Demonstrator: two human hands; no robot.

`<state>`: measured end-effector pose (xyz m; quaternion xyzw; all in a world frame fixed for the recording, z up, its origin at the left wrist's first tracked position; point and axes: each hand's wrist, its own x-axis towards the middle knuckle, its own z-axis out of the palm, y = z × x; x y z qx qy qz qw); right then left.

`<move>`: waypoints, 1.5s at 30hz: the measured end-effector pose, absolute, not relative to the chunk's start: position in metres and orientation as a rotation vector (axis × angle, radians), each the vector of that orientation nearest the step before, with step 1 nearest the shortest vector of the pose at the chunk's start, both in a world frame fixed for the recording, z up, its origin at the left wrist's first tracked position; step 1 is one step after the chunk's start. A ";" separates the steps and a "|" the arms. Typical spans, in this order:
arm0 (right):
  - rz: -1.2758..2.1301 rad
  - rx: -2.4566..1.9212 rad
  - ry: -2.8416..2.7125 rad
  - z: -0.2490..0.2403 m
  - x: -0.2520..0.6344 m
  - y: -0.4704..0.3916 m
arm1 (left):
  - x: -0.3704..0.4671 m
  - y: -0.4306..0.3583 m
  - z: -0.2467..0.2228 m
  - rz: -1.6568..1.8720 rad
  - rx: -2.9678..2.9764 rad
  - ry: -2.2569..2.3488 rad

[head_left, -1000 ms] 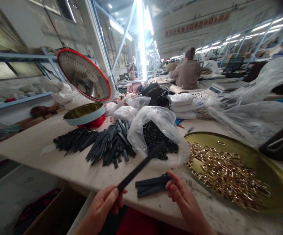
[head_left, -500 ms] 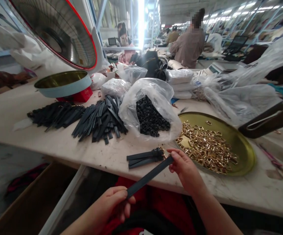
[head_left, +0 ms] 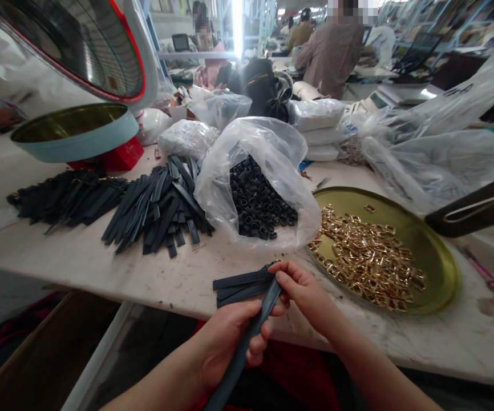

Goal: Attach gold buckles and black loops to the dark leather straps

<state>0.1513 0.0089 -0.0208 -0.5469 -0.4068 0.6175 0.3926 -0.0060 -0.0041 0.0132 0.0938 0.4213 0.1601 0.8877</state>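
Observation:
A dark strap (head_left: pixel 243 349) slants up from the lower edge between my hands. My left hand (head_left: pixel 234 334) is closed around its middle, while the fingers of my right hand (head_left: pixel 296 288) pinch its upper end. Just behind them, a few dark straps (head_left: pixel 241 286) lie on the table. An open plastic bag (head_left: pixel 213 191) holds small black loops (head_left: pixel 258 200). To its left are a pile of loose dark straps (head_left: pixel 157 208) and another dark bundle (head_left: pixel 69 200). Many gold buckles (head_left: pixel 367 257) lie in the round gold tray (head_left: pixel 439 274) on the right.
A round tin (head_left: pixel 80 140) rests on a red box (head_left: pixel 114 158) at the left, beneath a fan (head_left: pixel 84 45). Plastic-wrapped packs (head_left: pixel 318 117) stand at the back. A dark handle (head_left: pixel 478 208) juts over the tray. A person (head_left: pixel 332 54) is beyond the table.
My left hand has slid up the strap towards my right hand, which has moved slightly left. The strap now hangs down past my left hand. The view has shifted a little.

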 end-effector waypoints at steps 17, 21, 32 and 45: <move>0.290 -1.873 -2.263 -0.026 0.175 0.104 | -0.015 0.005 0.016 0.517 0.352 1.110; 0.294 -1.883 -2.252 -0.033 0.176 0.102 | -0.018 0.001 0.015 0.516 0.382 1.106; 1.097 -1.471 -1.590 -0.010 0.167 0.049 | -0.030 -0.010 0.030 0.594 0.561 1.030; 1.748 -1.045 -0.665 -0.005 0.138 -0.037 | -0.037 -0.040 0.020 0.499 1.627 1.342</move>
